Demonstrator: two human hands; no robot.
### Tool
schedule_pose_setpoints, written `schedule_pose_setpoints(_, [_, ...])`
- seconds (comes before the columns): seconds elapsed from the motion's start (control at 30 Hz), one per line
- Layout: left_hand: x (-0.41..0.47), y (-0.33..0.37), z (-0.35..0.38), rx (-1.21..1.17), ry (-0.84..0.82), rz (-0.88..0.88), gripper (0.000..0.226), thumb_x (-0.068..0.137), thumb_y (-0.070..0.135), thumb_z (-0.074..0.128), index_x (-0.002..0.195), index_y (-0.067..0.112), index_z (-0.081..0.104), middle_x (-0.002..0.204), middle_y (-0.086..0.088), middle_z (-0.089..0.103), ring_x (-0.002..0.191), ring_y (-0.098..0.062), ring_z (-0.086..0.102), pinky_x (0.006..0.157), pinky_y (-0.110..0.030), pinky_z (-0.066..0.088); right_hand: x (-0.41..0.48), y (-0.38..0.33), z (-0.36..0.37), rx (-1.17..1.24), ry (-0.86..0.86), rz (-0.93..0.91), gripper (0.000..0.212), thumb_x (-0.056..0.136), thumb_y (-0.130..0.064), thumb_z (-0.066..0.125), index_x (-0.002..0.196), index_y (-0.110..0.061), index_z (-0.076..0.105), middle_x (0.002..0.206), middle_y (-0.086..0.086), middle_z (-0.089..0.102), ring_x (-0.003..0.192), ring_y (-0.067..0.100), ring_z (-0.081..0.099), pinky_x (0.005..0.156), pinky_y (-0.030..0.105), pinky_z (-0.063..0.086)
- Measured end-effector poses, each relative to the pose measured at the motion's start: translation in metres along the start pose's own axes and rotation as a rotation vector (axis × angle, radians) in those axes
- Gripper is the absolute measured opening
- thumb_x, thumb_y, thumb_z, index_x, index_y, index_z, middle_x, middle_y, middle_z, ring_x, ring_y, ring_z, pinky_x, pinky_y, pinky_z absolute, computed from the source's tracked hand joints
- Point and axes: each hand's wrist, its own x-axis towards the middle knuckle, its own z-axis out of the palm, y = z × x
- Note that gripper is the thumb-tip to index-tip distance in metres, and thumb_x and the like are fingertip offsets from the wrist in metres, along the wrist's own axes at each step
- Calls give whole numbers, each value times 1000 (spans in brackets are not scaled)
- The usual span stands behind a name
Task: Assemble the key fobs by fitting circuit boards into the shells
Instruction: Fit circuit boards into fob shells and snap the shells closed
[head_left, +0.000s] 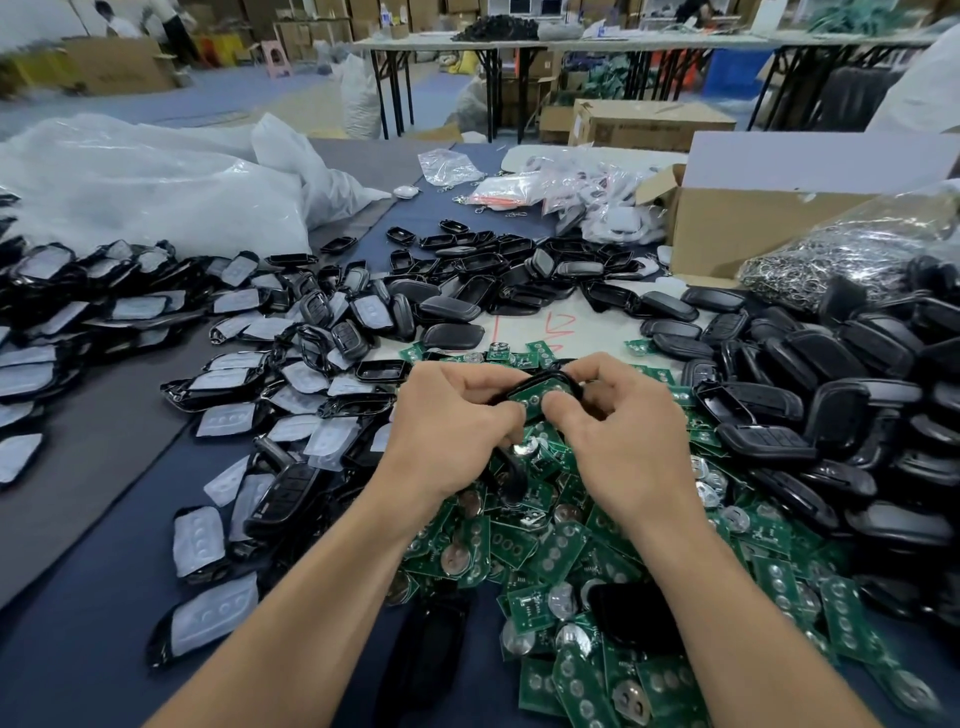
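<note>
Both hands meet over the middle of the table on one black key fob shell (540, 382) with a green circuit board (535, 397) lying in it. My left hand (447, 431) grips the shell's left side, thumb on the board. My right hand (618, 431) grips the right side, thumb pressing the board as well. Below the hands spreads a heap of loose green circuit boards (571, 566) with round silver battery clips. Part of the shell is hidden by my fingers.
Black shell halves (831, 410) pile up at the right and at the back (467, 280). Shells with white rubber pads (218, 374) cover the left. A cardboard box (753, 218), a bag of metal rings (841, 260) and white plastic bags (156, 182) stand behind.
</note>
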Motion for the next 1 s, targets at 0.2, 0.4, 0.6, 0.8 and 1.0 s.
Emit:
schedule_pose_setpoints(0.2, [0, 0, 2, 8, 10, 6, 28, 79, 8, 84, 86, 35, 80, 73, 7, 79, 64, -14, 76, 64, -25, 59, 0, -4, -3, 232, -10, 79, 12, 79, -19, 80, 79, -28, 70, 62, 4, 66, 54, 13, 54, 56, 34, 45])
schedule_pose_setpoints(0.4, [-5, 0, 1, 345, 45, 255, 23, 85, 26, 74, 103, 38, 81, 89, 23, 77, 85, 2, 72, 80, -22, 59, -5, -11, 1, 120, 35, 0, 27, 84, -23, 76, 100, -42, 66, 67, -7, 71, 54, 20, 61, 57, 40, 54])
schedule_pose_setpoints(0.6, [12, -10, -25, 354, 341, 176, 16, 93, 24, 74, 97, 38, 80, 81, 17, 77, 72, -10, 69, 64, -33, 59, -7, -29, 15, 63, -34, 0, 34, 89, -16, 73, 105, -44, 63, 90, -22, 76, 69, 12, 72, 64, 33, 62])
schedule_pose_setpoints(0.8, [37, -14, -97, -718, 731, -83, 24, 93, -12, 66, 79, 6, 72, 68, -1, 74, 65, -13, 70, 69, -25, 59, 25, -69, 85, -288, -365, -173, 24, 92, -8, 64, 97, -25, 79, 94, -11, 76, 86, 6, 68, 84, 21, 53])
schedule_pose_setpoints(1.0, [34, -19, -140, -843, 1011, -53, 23, 94, -11, 66, 78, 4, 68, 76, -9, 70, 64, -17, 67, 70, -27, 59, 59, -94, 164, -660, -604, -282, 27, 95, -7, 57, 116, -16, 72, 117, 11, 72, 108, 33, 64, 90, 41, 57])
